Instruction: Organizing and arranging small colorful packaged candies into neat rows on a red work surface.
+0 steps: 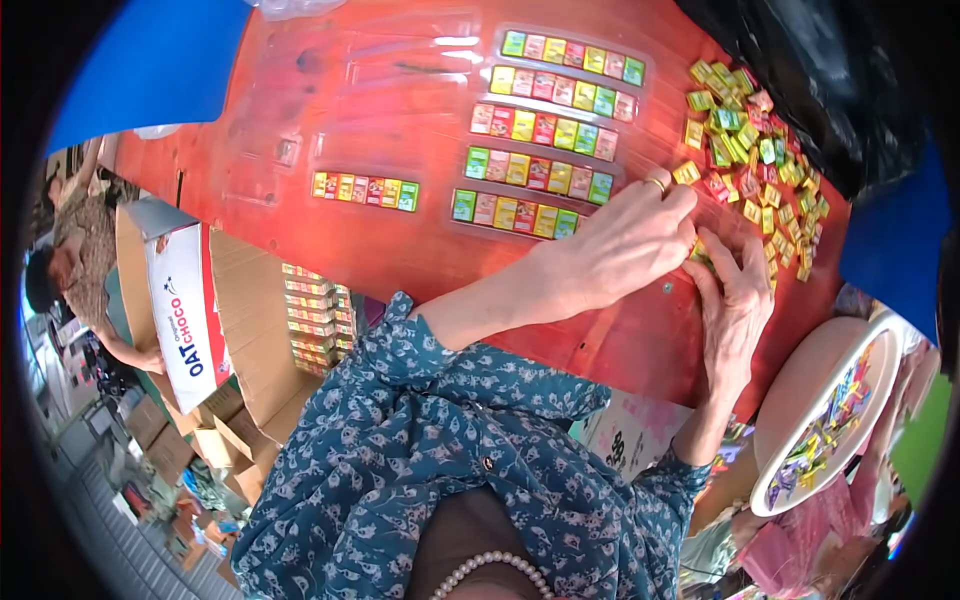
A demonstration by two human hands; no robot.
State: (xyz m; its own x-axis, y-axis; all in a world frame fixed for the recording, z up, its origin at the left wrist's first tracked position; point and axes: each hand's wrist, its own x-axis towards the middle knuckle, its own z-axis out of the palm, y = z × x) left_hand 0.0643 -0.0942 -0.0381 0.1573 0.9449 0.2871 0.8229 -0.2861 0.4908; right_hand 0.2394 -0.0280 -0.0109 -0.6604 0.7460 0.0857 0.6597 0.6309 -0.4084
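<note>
My left hand [640, 225] reaches across the right side of a clear plastic tray [462, 205], its fingers pinched together; what they hold, if anything, is hidden. A small yellow box [686, 173] lies right by its fingertips. Close beside it, my right hand [735, 300] is closed, with a small yellow box [701, 250] between thumb and fingers. Rows of tiny red, yellow, green and pink boxes [540, 133] fill the tray. To the right, a loose pile of the same boxes [745, 150] is spread out.
Another clear tray [390, 120] has one row of boxes [365, 190] at its near end. Black plastic [800, 80] borders the pile. An open carton [245, 330] with packed trays stands at left, near another person [90, 260]. A white tub [810, 390] of colourful sticks stands at right.
</note>
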